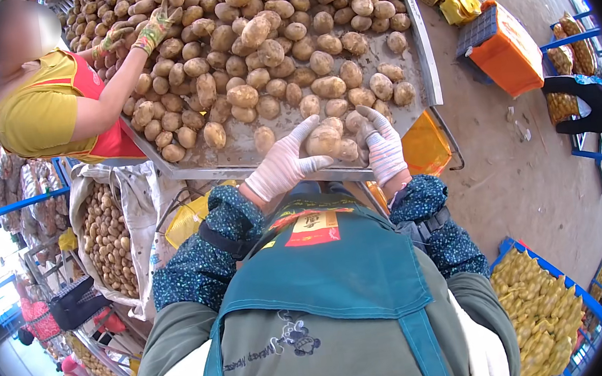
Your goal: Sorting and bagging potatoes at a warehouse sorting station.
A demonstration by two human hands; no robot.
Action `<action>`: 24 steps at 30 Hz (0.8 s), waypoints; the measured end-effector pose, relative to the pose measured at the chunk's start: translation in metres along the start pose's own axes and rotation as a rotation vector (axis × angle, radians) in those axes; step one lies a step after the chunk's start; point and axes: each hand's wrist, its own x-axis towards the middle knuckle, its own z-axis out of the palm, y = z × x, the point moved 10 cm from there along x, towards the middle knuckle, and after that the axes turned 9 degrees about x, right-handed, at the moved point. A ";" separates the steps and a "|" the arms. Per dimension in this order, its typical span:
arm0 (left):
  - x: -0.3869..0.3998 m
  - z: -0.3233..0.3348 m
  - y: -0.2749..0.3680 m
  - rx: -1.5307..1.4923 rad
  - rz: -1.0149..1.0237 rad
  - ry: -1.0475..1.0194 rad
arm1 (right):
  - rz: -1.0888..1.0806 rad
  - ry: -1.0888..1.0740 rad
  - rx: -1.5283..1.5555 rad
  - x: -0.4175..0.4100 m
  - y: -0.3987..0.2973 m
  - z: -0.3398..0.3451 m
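Note:
My left hand [288,162], in a white knit glove, is at the front edge of a metal sorting table [210,171]. Its thumb and fingers are spread around the near side of a large potato [323,141]. Opposite it, my right hand [387,147], gloved alike, curls its fingers over a smaller potato [354,121]; its thumb is partly hidden. Another potato [347,150] lies between both hands, close to the edge. Many loose potatoes [263,53] cover the table beyond, some soil-marked.
A co-worker [47,111] in patterned gloves reaches over the table's left side. A white sack of potatoes [109,237] stands at left. To the right are an orange-covered crate [505,50], an orange mesh bag [424,143] under the table, and bagged potatoes [539,300] on a blue frame.

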 end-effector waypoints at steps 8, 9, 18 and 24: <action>-0.002 0.002 0.022 0.755 0.167 0.113 | 0.035 -0.213 -0.147 -0.001 0.024 0.035; -0.003 0.001 0.026 0.750 0.155 0.118 | 0.076 -0.172 0.025 -0.002 0.027 0.036; -0.009 0.012 0.007 0.540 0.097 0.100 | 0.269 0.264 0.289 0.003 0.054 -0.017; -0.007 0.011 -0.016 0.226 -0.080 0.074 | 0.173 0.097 0.005 0.000 0.037 -0.021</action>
